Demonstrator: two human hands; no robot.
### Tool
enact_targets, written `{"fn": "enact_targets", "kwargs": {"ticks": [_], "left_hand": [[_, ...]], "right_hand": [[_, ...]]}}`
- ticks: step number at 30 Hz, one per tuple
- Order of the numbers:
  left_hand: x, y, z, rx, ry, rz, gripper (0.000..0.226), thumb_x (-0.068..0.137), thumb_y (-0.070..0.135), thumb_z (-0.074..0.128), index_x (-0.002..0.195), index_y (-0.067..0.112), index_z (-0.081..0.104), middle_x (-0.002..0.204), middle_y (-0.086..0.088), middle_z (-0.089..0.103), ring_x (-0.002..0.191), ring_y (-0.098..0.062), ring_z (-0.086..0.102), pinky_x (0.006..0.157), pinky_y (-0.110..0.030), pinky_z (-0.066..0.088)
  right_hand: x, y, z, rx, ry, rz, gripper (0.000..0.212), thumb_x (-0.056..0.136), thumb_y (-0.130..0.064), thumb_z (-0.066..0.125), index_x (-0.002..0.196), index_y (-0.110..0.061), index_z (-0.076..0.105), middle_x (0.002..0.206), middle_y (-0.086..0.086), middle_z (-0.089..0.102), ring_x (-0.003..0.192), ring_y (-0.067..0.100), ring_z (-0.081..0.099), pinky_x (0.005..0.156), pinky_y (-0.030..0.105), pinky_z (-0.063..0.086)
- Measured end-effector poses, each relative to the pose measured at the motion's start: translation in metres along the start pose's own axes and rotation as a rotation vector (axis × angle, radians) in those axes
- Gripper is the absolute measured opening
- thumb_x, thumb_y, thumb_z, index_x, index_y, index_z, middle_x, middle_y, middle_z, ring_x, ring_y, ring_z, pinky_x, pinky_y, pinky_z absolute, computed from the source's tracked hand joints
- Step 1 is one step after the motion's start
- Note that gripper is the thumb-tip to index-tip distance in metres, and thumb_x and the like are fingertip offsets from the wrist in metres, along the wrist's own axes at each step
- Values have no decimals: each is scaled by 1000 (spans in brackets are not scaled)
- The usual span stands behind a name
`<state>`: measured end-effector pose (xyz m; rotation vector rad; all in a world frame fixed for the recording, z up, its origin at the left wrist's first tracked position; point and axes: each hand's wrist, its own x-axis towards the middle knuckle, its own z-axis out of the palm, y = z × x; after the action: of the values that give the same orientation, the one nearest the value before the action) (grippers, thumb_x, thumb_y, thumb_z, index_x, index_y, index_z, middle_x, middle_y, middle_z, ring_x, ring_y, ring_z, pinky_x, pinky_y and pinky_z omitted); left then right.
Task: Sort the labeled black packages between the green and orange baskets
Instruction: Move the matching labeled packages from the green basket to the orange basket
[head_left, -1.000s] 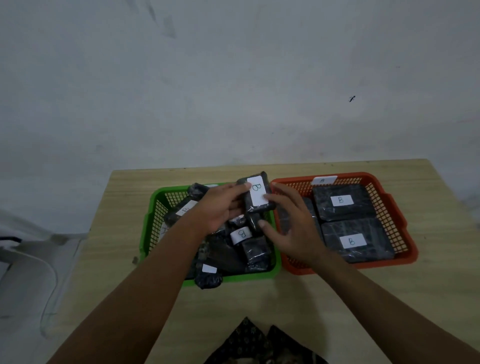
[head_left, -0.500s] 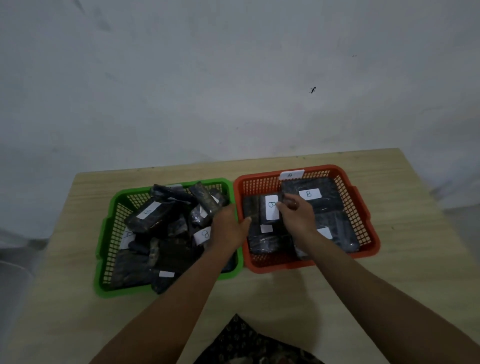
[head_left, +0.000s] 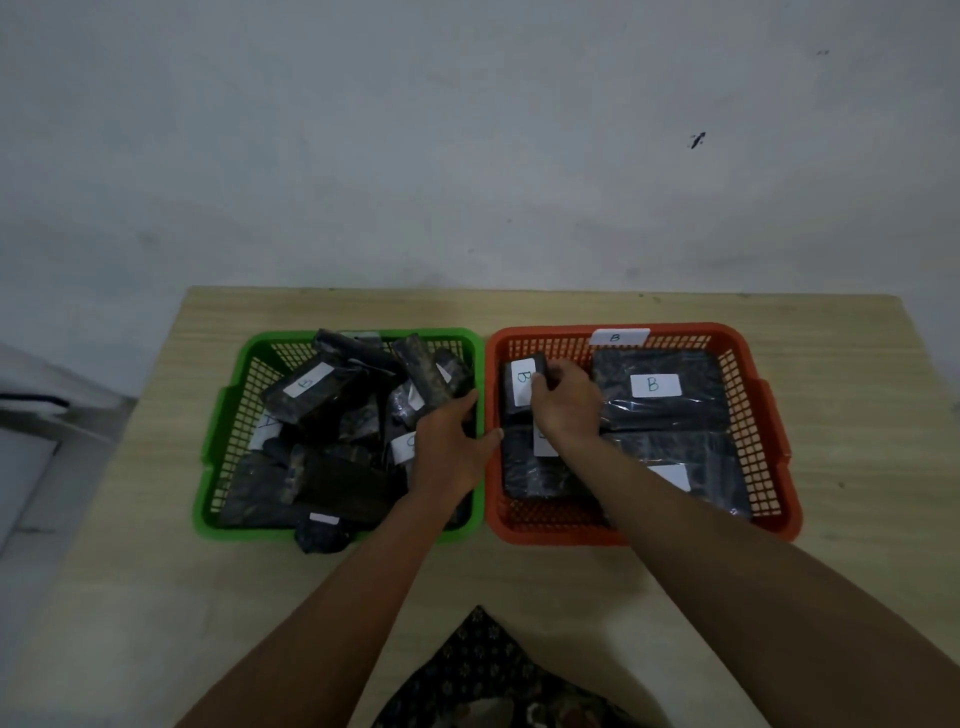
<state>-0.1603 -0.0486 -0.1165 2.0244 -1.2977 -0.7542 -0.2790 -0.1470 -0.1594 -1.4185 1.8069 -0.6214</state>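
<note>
Down on the wooden table (head_left: 571, 571), the green basket (head_left: 215, 431) sat just left of the orange basket (head_left: 774, 436), with their sides almost touching. The right hand (head_left: 566, 405) reached into the orange basket and curled its fingers around a small black package (head_left: 519, 382) with a white B label, at the far left corner of that basket. Two big B packages (head_left: 660, 389) lay flat to the right of it. The left hand (head_left: 449, 452) rested with loose fingers over the green basket's right edge, holding nothing. A messy pile of black packages (head_left: 332, 441) filled the green basket.
</note>
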Motion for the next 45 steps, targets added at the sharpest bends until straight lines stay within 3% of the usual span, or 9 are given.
{"fn": "enact_targets", "kwargs": {"ticks": [6, 13, 16, 20, 26, 30, 35, 41, 45], "left_hand": [[20, 2, -27, -38, -83, -44, 12, 84, 19, 72, 95, 15, 74, 90, 0, 72, 82, -13, 67, 80, -22, 52], [54, -13, -84, 8, 99, -140, 26, 88, 24, 66, 111, 13, 72, 107, -5, 74, 93, -16, 66, 90, -31, 52], [58, -23, -93, 37, 47, -154, 25, 88, 26, 65, 108, 14, 73, 106, -5, 73, 96, -20, 66, 91, -33, 52], [60, -34, -97, -38, -14, -215, 30, 87, 30, 67, 113, 14, 71, 111, -5, 72, 99, -20, 65, 95, -37, 52], [64, -28, -95, -363, -62, -317, 41, 85, 34, 70, 120, 12, 66, 112, -7, 70, 100, -23, 67, 90, -42, 57], [68, -16, -96, -759, -128, -388, 34, 86, 22, 72, 117, 9, 67, 108, -11, 72, 93, -22, 73, 80, -35, 60], [63, 7, -83, -807, -230, -332, 23, 88, 17, 70, 108, 7, 69, 106, -13, 74, 87, -20, 75, 72, -28, 60], [44, 30, -36, -308, -136, -182, 42, 83, 34, 73, 119, 15, 64, 121, -4, 66, 107, -16, 62, 93, -32, 50], [29, 40, -9, -26, -65, -84, 36, 83, 27, 71, 114, 9, 63, 115, -14, 65, 109, -30, 60, 81, -27, 36]], "right_hand": [[-12, -11, -8, -130, 49, -304, 27, 93, -27, 60, 115, -12, 67, 115, 9, 66, 110, 27, 57, 92, 37, 47], [-54, -49, 26, -399, -174, -722, 40, 85, -43, 65, 119, -21, 62, 108, 3, 68, 98, 27, 62, 84, 40, 47], [-65, -56, 40, -567, -163, -660, 63, 79, -50, 68, 133, -23, 50, 123, 5, 62, 109, 29, 59, 96, 47, 39], [-72, -61, 46, -578, -113, -606, 58, 81, -28, 64, 136, -20, 46, 125, 6, 61, 112, 28, 56, 101, 47, 35], [-71, -79, 26, 253, -245, -262, 38, 88, -4, 62, 123, -18, 64, 100, -16, 66, 92, 2, 64, 80, 27, 57], [-70, -73, 6, 470, -341, -158, 40, 90, 4, 55, 113, -26, 68, 101, -16, 68, 83, -8, 66, 63, 12, 53], [-67, -54, -22, 485, -336, -108, 32, 88, -11, 71, 119, -22, 68, 111, 2, 71, 99, 15, 68, 79, 30, 58], [-59, -4, -59, 503, -44, -2, 23, 89, -13, 71, 107, -27, 69, 97, -6, 73, 88, 8, 70, 70, 22, 57], [-43, 28, -65, 336, 109, 150, 17, 89, -18, 70, 100, -29, 65, 94, -8, 68, 82, 4, 63, 67, 21, 52]]}}
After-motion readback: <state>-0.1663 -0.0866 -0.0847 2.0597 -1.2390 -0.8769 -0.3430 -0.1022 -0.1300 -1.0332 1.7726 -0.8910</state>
